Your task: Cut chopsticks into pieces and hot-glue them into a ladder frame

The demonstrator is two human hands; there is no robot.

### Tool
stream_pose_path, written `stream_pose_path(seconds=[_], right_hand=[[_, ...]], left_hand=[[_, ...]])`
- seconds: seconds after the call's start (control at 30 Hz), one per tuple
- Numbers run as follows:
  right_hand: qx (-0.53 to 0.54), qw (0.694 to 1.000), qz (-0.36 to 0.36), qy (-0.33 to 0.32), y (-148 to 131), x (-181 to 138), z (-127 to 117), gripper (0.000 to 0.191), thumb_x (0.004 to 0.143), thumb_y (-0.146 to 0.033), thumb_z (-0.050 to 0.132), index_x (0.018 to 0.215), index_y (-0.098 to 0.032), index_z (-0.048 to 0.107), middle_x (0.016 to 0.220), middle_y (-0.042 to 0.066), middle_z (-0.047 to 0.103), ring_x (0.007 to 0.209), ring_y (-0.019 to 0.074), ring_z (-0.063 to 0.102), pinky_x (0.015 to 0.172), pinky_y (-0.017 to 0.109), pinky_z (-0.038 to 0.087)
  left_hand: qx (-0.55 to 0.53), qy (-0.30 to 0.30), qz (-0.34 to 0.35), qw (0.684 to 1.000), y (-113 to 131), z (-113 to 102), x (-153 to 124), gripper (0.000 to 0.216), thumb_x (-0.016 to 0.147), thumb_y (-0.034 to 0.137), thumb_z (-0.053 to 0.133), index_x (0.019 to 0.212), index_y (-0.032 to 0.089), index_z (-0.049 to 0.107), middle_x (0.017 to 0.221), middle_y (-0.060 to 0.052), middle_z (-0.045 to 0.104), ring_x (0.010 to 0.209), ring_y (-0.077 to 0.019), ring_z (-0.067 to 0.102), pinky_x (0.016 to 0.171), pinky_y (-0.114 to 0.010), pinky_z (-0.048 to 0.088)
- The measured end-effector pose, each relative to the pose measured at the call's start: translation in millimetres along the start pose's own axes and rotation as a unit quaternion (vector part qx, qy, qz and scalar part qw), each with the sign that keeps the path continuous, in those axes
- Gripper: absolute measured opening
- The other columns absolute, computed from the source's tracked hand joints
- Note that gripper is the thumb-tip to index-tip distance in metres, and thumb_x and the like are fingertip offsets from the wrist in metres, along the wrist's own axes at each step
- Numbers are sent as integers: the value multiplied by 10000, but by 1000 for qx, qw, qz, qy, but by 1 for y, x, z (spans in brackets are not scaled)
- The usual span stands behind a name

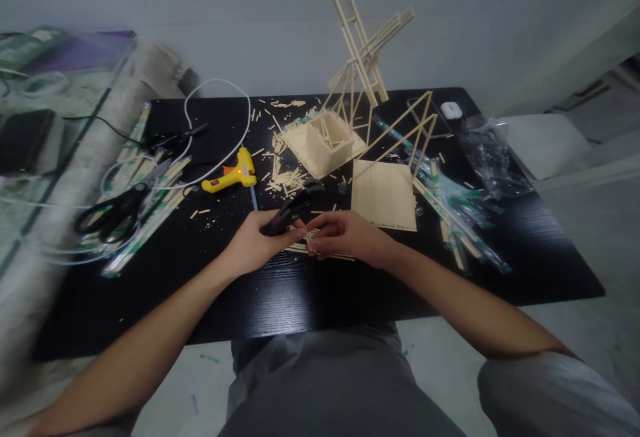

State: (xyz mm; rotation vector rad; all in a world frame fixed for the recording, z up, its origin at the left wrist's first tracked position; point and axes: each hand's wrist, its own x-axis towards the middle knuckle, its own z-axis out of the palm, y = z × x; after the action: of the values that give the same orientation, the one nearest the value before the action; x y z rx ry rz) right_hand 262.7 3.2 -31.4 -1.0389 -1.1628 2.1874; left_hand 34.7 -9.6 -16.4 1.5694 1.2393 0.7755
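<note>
My left hand [257, 243] is closed around the dark handles of a pair of cutters [295, 209], whose head points up and to the right. My right hand [345, 235] rests just beside it, fingers pinched on thin wooden sticks [325, 253] that lie flat on the black table [200, 303]. The two hands almost touch above those sticks. A flat panel of glued sticks [384, 195] lies just behind my right hand.
A yellow glue gun [233, 175] with a white cable lies behind my left hand. Black scissors [113, 213] and wrapped chopsticks sit at the left. A stick box [323, 142], stick frames [363, 57], cut scraps and plastic wrappers [487, 153] fill the back and right.
</note>
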Motion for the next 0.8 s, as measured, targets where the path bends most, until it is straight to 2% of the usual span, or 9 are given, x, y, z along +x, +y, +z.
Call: stream_pose_path(seconds=[0.2, 0.37, 0.5, 0.6, 0.67, 0.8], right_hand=[[11, 1000, -7, 20, 2, 2, 3, 430, 671, -283, 961, 1012, -166, 727, 778, 17, 809, 708, 135, 743, 721, 265, 600], [22, 999, -15, 37, 0, 1, 4, 420, 677, -285, 950, 1017, -167, 735, 791, 16, 808, 712, 131, 739, 732, 262, 593], [15, 996, -42, 76, 0, 2, 3, 364, 680, -234, 920, 982, -178, 724, 781, -9, 796, 689, 128, 728, 703, 254, 577], [20, 995, -50, 90, 0, 1, 2, 393, 650, -135, 876, 1000, -196, 707, 799, -19, 800, 688, 137, 731, 705, 261, 573], [11, 995, -52, 86, 0, 0, 1, 395, 668, -109, 839, 1027, -199, 701, 807, -14, 801, 698, 141, 732, 720, 267, 571], [7, 995, -63, 81, -1, -1, 2, 381, 700, -144, 849, 1039, -200, 684, 819, -5, 795, 719, 149, 738, 728, 274, 575]], left_hand=[[10, 12, 11, 1000, 0, 4, 0, 242, 810, 405, 793, 820, 163, 793, 683, 0, 712, 619, -128, 606, 598, -239, 464], [18, 16, 39, 999, -3, 4, -1, 249, 852, 410, 776, 889, 164, 782, 737, -2, 740, 648, -133, 637, 613, -237, 485], [81, -19, 93, 992, -3, 3, -6, 379, 828, 397, 832, 1137, 196, 741, 742, 41, 725, 612, -100, 613, 586, -204, 451], [135, -14, 133, 982, -6, 5, -9, 492, 832, 332, 838, 1284, 234, 670, 722, 75, 704, 600, -85, 624, 602, -187, 465], [159, 5, 154, 975, -9, 7, -10, 457, 840, 271, 821, 1268, 241, 664, 733, 79, 708, 612, -85, 653, 621, -181, 487], [189, 23, 193, 963, -12, 7, -10, 422, 832, 202, 802, 1230, 227, 664, 892, 40, 789, 747, -111, 751, 705, -190, 547]])
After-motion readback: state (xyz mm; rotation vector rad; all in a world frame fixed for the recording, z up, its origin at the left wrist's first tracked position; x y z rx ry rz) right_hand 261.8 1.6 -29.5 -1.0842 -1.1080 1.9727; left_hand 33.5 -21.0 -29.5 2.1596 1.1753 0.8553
